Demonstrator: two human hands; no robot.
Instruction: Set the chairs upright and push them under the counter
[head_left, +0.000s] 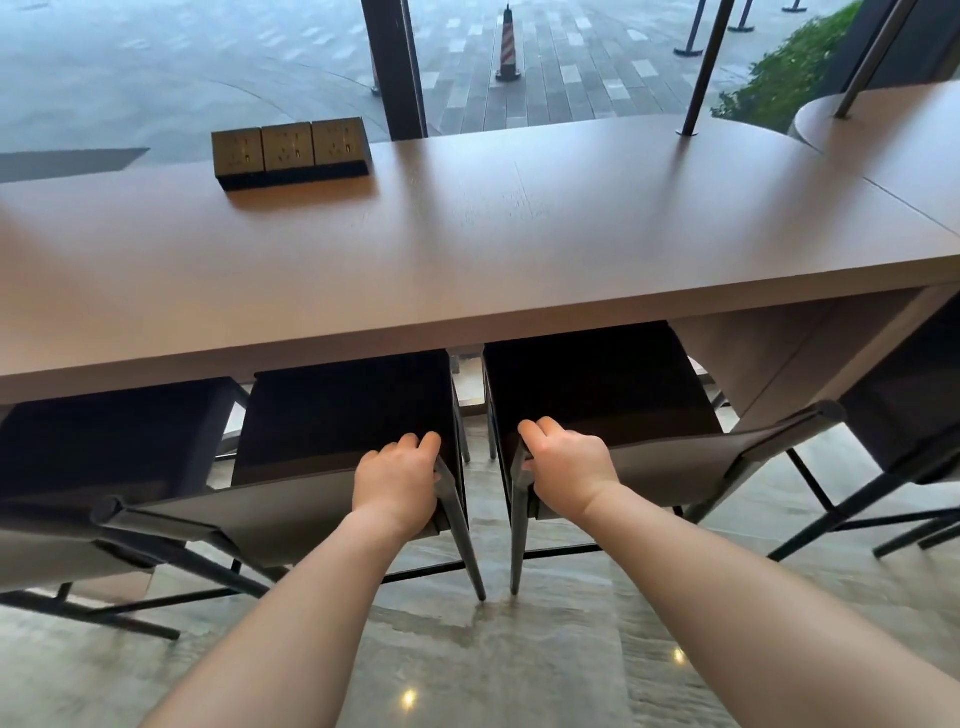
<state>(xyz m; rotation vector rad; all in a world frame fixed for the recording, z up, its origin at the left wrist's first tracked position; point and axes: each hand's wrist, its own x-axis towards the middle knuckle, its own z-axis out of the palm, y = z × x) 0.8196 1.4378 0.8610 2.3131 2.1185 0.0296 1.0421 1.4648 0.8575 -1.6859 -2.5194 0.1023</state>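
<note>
Two dark high chairs stand upright side by side at the long brown counter (467, 249), their seats partly under its front edge. My left hand (397, 480) grips the right end of the left chair's (332, 410) backrest. My right hand (566, 465) grips the left end of the right chair's (602, 384) backrest. The two chairs' near legs almost touch on the floor between my arms.
Another chair (104, 441) stands at the far left under the counter, and a further one (914, 436) at the right. A block of three power sockets (291, 150) sits on the counter. Slanted metal poles (701, 67) rise from the counter's right. Grey polished floor lies below.
</note>
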